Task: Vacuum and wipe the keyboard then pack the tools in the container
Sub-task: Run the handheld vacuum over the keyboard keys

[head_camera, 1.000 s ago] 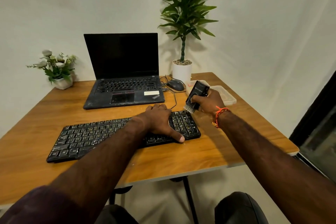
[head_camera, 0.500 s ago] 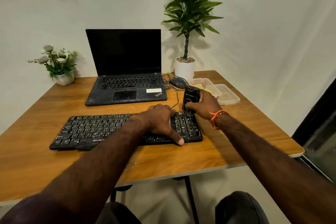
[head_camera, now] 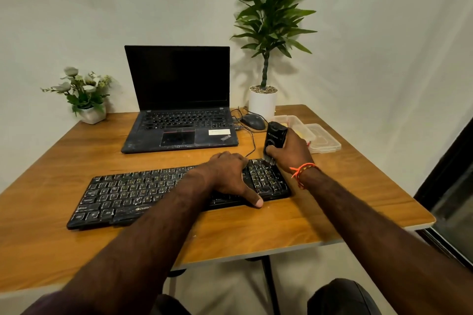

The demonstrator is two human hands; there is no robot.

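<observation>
Both hands are working at the right end of the keyboard (head_camera: 163, 192), which is lying across the near part of the wooden table (head_camera: 256, 235). I am pressing my left hand (head_camera: 230, 176) flat on the keys, fingers relaxed and spread, thumb reaching down to the keyboard's front edge. I am gripping the small black vacuum (head_camera: 275, 138) in my right hand (head_camera: 290, 155), fingers wrapped around its body, holding it upright with its brush end touching the top right corner of the keyboard. An orange thread is circling my right wrist. Just beyond that hand, the clear plastic container (head_camera: 300, 125) is sitting open, with its lid (head_camera: 323, 139) lying beside it on the right. Farther back, a laptop (head_camera: 179, 110) is standing open with a dark screen, a mouse (head_camera: 253, 121) to its right. A tall potted plant (head_camera: 266, 59) and a small flower pot (head_camera: 84, 97) are standing at the far edge.
</observation>
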